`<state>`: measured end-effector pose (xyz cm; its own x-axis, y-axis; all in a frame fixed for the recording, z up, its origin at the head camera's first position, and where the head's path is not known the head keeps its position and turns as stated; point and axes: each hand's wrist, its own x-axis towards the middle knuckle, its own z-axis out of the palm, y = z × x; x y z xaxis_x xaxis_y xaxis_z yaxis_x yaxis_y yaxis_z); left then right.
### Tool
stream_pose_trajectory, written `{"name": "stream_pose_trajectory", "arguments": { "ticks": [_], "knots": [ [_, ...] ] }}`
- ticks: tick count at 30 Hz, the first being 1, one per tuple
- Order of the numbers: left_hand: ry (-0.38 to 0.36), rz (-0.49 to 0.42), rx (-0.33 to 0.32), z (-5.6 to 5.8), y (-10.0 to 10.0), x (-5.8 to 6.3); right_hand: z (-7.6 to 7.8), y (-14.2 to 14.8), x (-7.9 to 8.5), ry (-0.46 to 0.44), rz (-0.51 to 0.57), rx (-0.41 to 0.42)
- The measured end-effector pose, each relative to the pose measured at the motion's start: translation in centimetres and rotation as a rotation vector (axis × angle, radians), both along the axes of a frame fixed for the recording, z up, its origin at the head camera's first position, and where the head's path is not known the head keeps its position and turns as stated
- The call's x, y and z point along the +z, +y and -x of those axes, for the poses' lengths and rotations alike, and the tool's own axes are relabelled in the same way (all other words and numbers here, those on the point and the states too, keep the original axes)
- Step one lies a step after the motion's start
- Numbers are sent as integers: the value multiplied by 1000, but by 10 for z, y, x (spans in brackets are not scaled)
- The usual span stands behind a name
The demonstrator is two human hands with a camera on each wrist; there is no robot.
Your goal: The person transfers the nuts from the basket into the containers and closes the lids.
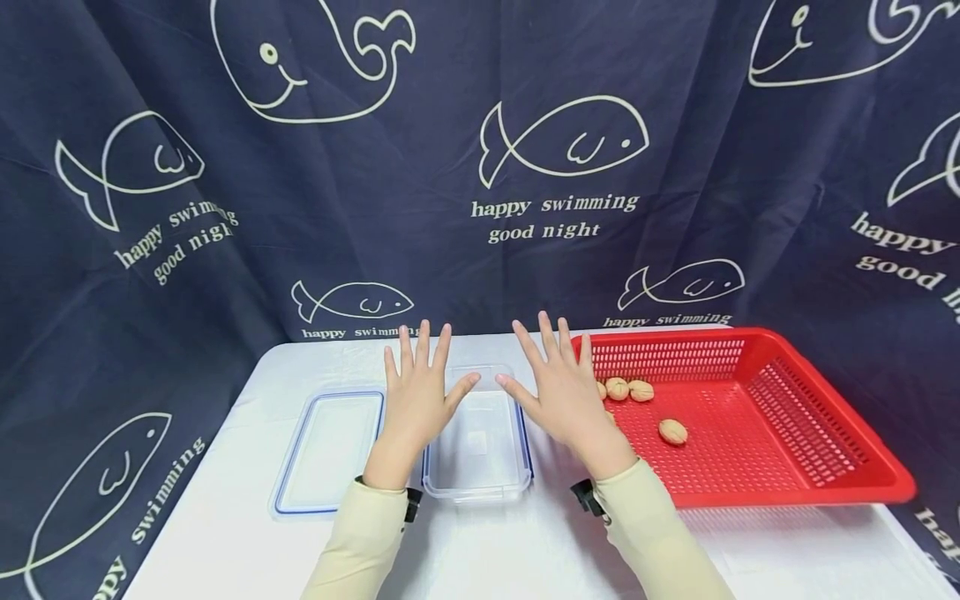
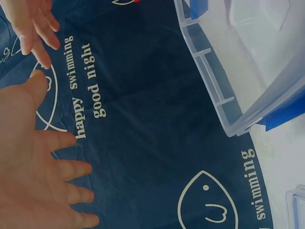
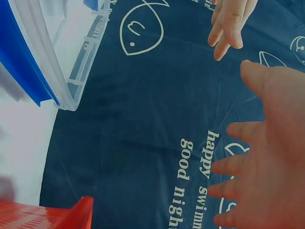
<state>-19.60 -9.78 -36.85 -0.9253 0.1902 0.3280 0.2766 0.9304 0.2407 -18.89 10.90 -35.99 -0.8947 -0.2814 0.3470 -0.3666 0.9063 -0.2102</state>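
Your left hand (image 1: pixel 417 400) and right hand (image 1: pixel 559 400) hover, fingers spread and holding nothing, about the tub (image 1: pixel 477 458) — likely light, stiff and slick, best gripped by opposite walls — which sits on the worktop (image 1: pixel 217 533) beside the lid (image 1: pixel 330 454).

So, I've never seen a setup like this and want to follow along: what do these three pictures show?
There's no machine: these are a person's bare left hand and right hand, spread open and holding nothing. The wide picture is taken from the person's head; the other two look out from each wrist. On the white table are a flat, blue-edged clear rectangular lid, a clear plastic rectangular box trimmed in blue, and a red perforated plastic basket holding light-brown walnuts.
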Motion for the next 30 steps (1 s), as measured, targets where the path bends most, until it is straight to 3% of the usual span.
{"name": "stream_pose_trajectory", "arguments": {
  "ticks": [10,22,26,30],
  "knots": [
    [60,-67,-43,-2,-2,1,1,9,14,65,40,63],
    [92,-238,-112,-2,-8,2,12,28,28,139,102,133],
    [80,-308,-115,-2,-10,1,16,37,32,143,136,163],
    [58,-380,-114,-2,-12,-3,22,48,35,93,171,179]
  ]
}}
